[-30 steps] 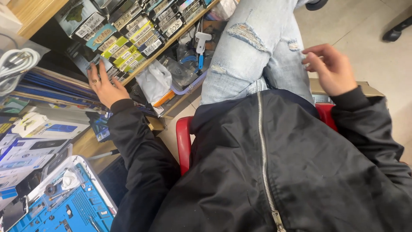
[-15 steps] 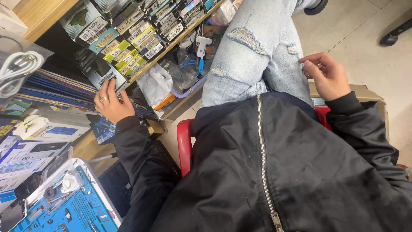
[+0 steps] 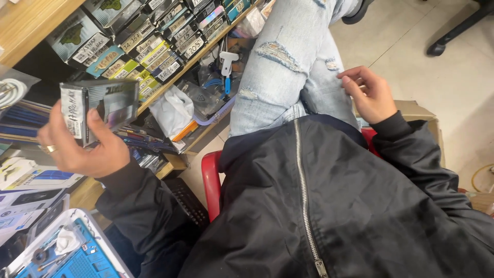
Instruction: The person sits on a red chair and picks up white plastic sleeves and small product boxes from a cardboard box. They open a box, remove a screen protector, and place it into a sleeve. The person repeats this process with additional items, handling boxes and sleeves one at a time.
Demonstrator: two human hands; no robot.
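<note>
- Left hand [image 3: 82, 149] at the left of the frame, clenched around a small flat box [image 3: 100, 108], thumb across its front, fingers behind it; ring on one finger.
- Box grey and dark with a white label strip on its left end, held tilted, raised in front of the wooden shelf [image 3: 31, 20] at upper left.
- Right hand [image 3: 371, 95] at upper right, grasping nothing, fingers loosely curled, fingertips touching the knee of pale ripped jeans [image 3: 288, 67].
- Shelf packed with a row of similar labelled boxes [image 3: 154, 49], running diagonally towards the top centre.
- Below that row, a white plastic bag [image 3: 172, 110] beside a tray [image 3: 218, 110] of tangled cables, with a white and blue tool [image 3: 226, 67] standing upright in it.
- Black zipped jacket [image 3: 329, 206] filling the lower centre and right; red chair edge [image 3: 212, 180] showing just left of it.
- Blue work mat [image 3: 82, 260] in a white tray at lower left, small tools lying on it.
- Flat white packages [image 3: 31, 177] stacked on the desk at the left edge, just under the left hand.
- Cardboard box [image 3: 419, 113] right of the right hand, on the tiled floor [image 3: 453, 77].
</note>
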